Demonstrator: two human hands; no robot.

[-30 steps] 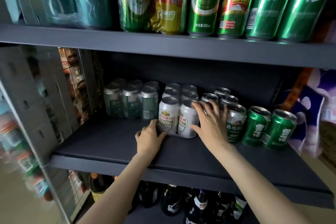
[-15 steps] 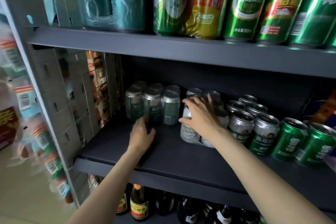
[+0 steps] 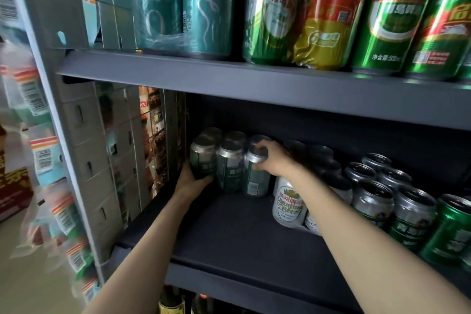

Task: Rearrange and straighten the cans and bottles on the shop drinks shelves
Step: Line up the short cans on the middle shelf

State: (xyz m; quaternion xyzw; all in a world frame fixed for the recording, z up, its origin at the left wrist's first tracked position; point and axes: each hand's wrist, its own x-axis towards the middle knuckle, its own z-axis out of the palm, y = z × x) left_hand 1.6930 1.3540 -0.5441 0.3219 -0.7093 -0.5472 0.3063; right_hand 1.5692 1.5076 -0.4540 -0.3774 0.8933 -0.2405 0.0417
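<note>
The dark green six-pack [image 3: 229, 160] sits far left on the middle shelf [image 3: 242, 242]. The left hand [image 3: 190, 182] cups its left can's base; the right hand [image 3: 274, 158] grips its right can's top (fingers curled over the lid), left of the white Yanjing can [image 3: 289, 205].

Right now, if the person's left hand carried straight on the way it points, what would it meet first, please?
The left hand already grips the leftmost dark green can low down, so that can is first. Beyond it probably stand more cans of that pack, then the dark shelf back; depth there is unclear.
</note>
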